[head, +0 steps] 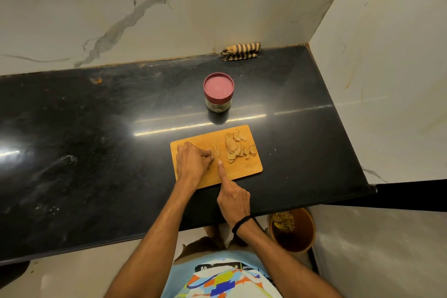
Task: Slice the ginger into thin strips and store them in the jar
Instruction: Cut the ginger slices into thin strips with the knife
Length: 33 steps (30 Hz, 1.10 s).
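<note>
Black counter meets white marble walls veined in grey. Pale ginger lies on an orange-tan board. The jar has a maroon lid, the cloth tan-and-grey stripes.

The jar stands behind the board; slices lie right of what seem strips.

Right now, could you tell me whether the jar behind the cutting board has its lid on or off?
On: the red lid covers the top of the jar, which stands upright on the counter.
</note>
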### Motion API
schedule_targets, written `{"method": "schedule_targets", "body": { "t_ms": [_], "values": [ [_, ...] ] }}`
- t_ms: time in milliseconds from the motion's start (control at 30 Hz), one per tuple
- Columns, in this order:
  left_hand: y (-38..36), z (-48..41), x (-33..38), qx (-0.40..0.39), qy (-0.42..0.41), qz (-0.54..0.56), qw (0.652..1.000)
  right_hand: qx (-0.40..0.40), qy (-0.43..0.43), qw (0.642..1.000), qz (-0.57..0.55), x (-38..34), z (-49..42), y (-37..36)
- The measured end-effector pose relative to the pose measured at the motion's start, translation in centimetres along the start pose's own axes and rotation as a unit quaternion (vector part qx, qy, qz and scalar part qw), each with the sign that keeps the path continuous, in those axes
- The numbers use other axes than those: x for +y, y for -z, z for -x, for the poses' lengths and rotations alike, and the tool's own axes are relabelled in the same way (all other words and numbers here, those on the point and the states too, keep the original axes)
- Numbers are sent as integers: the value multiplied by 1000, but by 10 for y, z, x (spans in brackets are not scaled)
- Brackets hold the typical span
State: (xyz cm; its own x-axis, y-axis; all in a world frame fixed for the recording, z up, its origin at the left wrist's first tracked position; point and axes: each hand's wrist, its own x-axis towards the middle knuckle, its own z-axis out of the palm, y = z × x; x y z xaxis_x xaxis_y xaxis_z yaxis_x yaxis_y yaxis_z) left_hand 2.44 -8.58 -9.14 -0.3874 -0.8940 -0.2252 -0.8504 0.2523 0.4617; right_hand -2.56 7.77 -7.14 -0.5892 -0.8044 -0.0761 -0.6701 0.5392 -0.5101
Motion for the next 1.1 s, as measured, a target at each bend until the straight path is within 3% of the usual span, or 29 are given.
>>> {"method": "schedule_targets", "body": {
  "t_ms": [467,800,1100],
  "values": [
    [6,4,7,0,4,3,1000,-27,-16,999,-41,-11,-17,-6],
    [14,9,15,-10,21,-40,999,2,30,992,124,5,17,1],
    [5,-1,6,-6,17,-19,1000,14,0,991,130,-7,2,-3]
  ]
}}
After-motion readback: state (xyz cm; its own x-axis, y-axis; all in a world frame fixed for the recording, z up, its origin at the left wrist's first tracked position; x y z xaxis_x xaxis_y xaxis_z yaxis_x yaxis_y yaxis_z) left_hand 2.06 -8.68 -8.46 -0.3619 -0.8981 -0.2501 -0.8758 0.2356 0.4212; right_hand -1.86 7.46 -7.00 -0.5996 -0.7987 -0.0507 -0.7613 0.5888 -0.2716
